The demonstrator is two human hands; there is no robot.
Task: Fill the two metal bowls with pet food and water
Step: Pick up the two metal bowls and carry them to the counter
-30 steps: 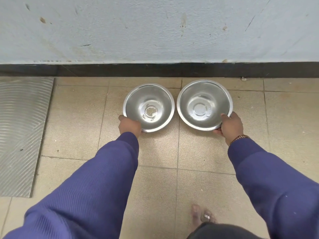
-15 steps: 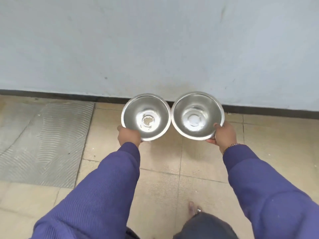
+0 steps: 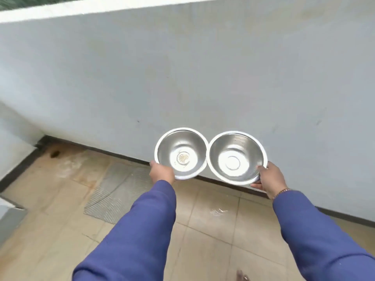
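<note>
We should keep the left bowl, with a few crumbs at its bottom, and the empty right bowl level, rims touching, held up over the floor near the wall, left hand and right hand each gripping a near rim.

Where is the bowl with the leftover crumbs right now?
In the head view, the crumbed bowl is held up by the left hand, rim touching the clean bowl on its right, before the grey wall.
</note>
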